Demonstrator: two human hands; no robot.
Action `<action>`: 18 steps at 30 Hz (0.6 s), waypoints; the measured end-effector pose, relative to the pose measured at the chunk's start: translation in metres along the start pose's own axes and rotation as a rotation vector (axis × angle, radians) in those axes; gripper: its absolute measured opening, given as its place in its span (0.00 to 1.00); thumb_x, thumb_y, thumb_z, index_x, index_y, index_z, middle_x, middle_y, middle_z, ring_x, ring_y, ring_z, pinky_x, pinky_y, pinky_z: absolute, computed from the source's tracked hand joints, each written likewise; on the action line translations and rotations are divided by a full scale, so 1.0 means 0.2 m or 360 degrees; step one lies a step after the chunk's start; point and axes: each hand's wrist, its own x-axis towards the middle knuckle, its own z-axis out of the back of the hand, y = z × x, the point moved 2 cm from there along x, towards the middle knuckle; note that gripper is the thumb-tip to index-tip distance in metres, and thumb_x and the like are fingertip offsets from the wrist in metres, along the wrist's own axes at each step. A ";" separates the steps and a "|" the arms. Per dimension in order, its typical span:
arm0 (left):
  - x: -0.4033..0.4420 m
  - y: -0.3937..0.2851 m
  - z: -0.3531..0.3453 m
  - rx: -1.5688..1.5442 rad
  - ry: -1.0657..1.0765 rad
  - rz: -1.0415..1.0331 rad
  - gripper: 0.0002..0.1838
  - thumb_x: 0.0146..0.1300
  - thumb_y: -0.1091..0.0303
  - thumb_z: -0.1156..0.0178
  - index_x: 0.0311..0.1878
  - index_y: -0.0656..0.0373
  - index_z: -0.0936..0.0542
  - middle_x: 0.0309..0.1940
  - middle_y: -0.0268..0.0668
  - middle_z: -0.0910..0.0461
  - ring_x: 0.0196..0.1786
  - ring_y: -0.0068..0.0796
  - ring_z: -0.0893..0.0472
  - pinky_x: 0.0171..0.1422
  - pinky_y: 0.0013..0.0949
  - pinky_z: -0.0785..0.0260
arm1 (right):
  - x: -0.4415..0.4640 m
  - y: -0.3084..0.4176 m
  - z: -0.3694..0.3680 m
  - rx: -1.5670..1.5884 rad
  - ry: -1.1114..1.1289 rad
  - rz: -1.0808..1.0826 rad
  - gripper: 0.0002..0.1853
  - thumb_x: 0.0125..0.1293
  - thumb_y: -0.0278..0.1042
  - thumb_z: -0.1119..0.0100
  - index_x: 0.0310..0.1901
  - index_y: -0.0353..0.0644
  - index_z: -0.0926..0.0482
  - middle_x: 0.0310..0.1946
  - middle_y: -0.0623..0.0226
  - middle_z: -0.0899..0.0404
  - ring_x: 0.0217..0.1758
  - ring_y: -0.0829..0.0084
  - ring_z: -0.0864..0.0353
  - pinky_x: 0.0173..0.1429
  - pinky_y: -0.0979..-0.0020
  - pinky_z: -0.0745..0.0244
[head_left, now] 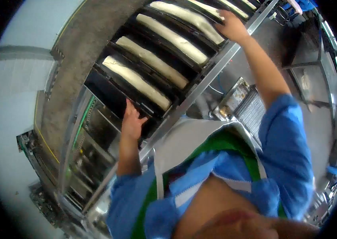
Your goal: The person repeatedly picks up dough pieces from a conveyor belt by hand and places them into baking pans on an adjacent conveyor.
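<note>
Long pale rolls, apparently dough, lie one each in a row of long black pans. My left hand [132, 121] is at the near end of the row, fingertips on the rim of a black pan [106, 91], its thumb and fingers apart. Beside it, the closest dough roll [136, 83] rests in its own pan. Farther up the row, my right hand [233, 27] reaches over the pans with thumb and fingers apart. Its fingertips meet the end of a pale roll [206, 7]. Just left of that hand lies another, bent roll [192, 19].
A metal rail [216, 69] runs along the pans on my side. Below it stands a machine part with a metal mesh [251, 107]. Frame bars and a green strip [84, 115] lie beyond my left hand. A metal-framed stand [312, 75] is at the right.
</note>
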 end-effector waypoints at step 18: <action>-0.04 0.00 -0.22 -0.0093 0.0420 -0.0125 0.40 0.62 0.47 0.53 0.70 0.51 0.60 0.70 0.34 0.62 0.70 0.42 0.56 0.64 0.59 0.57 | -3.01 -1.03 0.53 -0.0633 0.0232 -0.1388 0.30 0.45 0.25 0.43 0.55 0.39 0.34 0.52 0.48 0.33 0.57 0.50 0.35 0.61 0.59 0.39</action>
